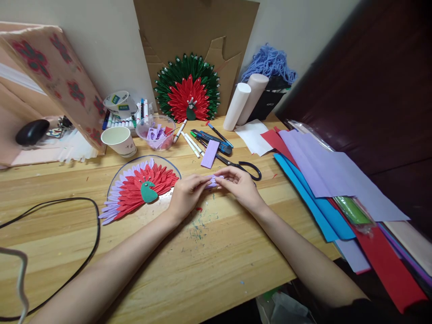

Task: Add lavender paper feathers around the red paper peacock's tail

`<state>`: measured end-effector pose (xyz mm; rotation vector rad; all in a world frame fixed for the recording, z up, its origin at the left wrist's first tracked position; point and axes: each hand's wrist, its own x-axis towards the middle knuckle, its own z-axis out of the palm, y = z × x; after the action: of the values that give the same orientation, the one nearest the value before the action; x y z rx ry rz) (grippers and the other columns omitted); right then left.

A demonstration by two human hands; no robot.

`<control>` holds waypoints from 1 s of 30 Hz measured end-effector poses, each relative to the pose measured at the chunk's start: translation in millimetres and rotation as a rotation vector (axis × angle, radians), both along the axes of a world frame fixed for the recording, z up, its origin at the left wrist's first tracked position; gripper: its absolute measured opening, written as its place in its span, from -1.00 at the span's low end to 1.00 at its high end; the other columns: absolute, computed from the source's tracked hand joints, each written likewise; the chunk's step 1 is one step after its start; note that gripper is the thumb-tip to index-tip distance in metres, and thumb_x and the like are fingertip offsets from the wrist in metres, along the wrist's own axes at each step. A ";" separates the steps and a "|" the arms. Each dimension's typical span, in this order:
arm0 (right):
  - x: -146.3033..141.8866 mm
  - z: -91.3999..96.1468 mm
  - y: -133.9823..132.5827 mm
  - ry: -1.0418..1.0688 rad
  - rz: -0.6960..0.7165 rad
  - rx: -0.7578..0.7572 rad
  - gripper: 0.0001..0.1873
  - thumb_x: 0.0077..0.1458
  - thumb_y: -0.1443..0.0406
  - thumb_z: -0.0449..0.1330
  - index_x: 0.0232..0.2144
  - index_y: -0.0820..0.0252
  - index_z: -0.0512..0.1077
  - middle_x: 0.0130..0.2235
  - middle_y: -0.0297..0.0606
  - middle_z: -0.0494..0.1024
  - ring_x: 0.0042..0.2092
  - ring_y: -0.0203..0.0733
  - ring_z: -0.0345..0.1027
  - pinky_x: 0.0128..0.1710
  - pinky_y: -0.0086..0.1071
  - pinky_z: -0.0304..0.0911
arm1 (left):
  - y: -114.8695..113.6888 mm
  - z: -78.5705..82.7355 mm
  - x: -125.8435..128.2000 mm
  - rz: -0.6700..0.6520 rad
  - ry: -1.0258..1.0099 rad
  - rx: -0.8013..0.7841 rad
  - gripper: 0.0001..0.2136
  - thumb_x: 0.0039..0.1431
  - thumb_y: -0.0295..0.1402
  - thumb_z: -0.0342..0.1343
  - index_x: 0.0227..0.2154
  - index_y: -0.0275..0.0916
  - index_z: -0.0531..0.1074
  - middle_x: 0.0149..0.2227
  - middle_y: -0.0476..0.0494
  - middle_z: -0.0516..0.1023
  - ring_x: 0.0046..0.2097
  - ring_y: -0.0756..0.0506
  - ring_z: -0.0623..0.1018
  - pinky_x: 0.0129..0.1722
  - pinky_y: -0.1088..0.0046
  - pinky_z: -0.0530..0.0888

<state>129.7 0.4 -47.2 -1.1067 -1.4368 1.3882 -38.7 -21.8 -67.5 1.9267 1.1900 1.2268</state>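
Between my two hands, over the middle of the table, is a small piece of purple paper [213, 181]. My left hand [189, 192] pinches its left end. My right hand [240, 185] pinches its right end, with the fingers partly covering it. Left of my left hand lies a paper peacock [141, 189] with red and purple feathers and a green body, on a white round backing with a blue edge. Just beyond my hands rest a purple paper strip [210, 154] and black-handled scissors [249, 170], whose blades are partly covered.
A clear bowl of purple scraps [155, 133], a paper cup [119, 141] and several markers [191, 145] stand or lie behind. A green and red peacock [189, 87] leans against cardboard. Coloured paper sheets [320, 175] are piled at right; a black cable [96, 238] curves at left.
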 end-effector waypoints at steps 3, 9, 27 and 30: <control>0.0 -0.1 -1.0 -0.015 -0.009 0.046 -0.76 -0.13 0.25 0.30 -0.35 0.22 0.43 -0.32 -0.25 0.52 -0.27 -0.25 0.40 -0.24 -0.38 0.36 | 1.3 -0.7 -0.2 0.033 -0.026 -0.005 -0.84 0.12 -0.38 0.05 -0.28 -0.21 0.50 -0.30 -0.14 0.57 -0.28 -0.05 0.52 -0.28 0.44 0.44; 0.2 -2.9 -2.5 -0.063 -0.017 0.138 -0.79 -0.07 0.24 0.26 -0.33 0.19 0.44 -0.30 -0.25 0.51 -0.27 -0.24 0.41 -0.28 -0.39 0.38 | 2.2 -1.8 0.2 0.057 -0.048 -0.005 -0.86 0.09 -0.38 0.09 -0.31 -0.22 0.51 -0.34 -0.13 0.57 -0.33 -0.03 0.52 -0.34 0.46 0.44; -0.2 -2.1 -1.4 0.014 -0.020 0.129 -0.91 -0.06 0.35 0.23 -0.40 0.19 0.41 -0.39 -0.32 0.48 -0.32 -0.31 0.39 -0.29 -0.44 0.35 | -1.4 2.3 2.1 0.068 -0.039 -0.027 -0.90 0.04 -0.39 0.11 -0.42 -0.29 0.50 -0.44 -0.14 0.53 -0.42 -0.01 0.47 -0.42 0.49 0.43; 4.4 2.1 -1.5 -0.115 0.053 0.256 -0.92 -0.01 0.39 0.18 -0.40 0.18 0.45 -0.34 -0.30 0.50 -0.28 -0.28 0.40 -0.29 -0.42 0.35 | -1.5 3.2 1.7 0.070 -0.065 -0.047 -0.90 0.05 -0.38 0.11 -0.42 -0.28 0.50 -0.43 -0.14 0.53 -0.41 -0.01 0.48 -0.42 0.50 0.43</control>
<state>134.1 -1.1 -45.1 -1.0011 -1.6851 1.1524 -37.0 -23.3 -64.3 1.8111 1.2505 1.2758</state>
